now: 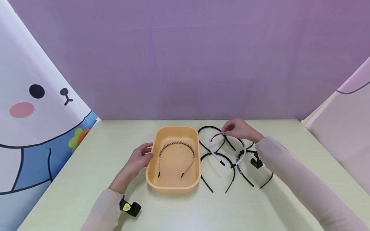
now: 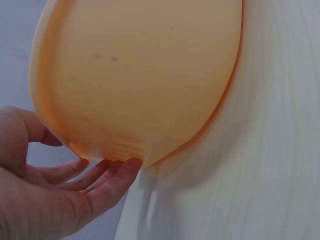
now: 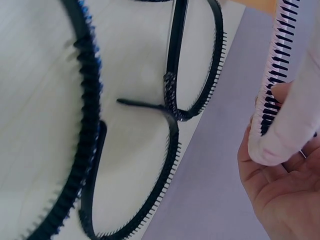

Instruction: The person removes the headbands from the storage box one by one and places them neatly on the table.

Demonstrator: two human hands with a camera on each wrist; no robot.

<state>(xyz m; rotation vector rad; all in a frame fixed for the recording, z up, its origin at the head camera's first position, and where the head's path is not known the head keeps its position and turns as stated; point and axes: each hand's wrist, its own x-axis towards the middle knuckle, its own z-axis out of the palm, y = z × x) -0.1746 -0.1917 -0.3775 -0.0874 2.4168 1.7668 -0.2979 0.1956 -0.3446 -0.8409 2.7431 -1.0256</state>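
Observation:
My left hand [image 1: 140, 157] holds the left side of a light-orange plastic tray [image 1: 173, 189], thumb near the rim and fingers against the outer wall [image 2: 120, 150]. Inside the tray lies a thin headband [image 1: 192, 162] with dark comb teeth, its ends toward me. To the right, my right hand [image 1: 238, 128] pinches a white headband [image 1: 212, 149] by the top of its arch. Its black-tipped ends hang down over other headbands. In the right wrist view, black teeth line the inner side of that white headband [image 3: 272, 155], and the fingers [image 3: 245, 160] wrap its curve.
Several black toothed headbands lie on the pale table right of the tray, among them a front one [image 1: 232, 171], a back one [image 1: 202, 128] and one with blue glitter [image 3: 97, 55]. A purple cloth [image 1: 185, 64] rises behind the table; a cartoon-printed cloth [image 1: 43, 128] stands at left.

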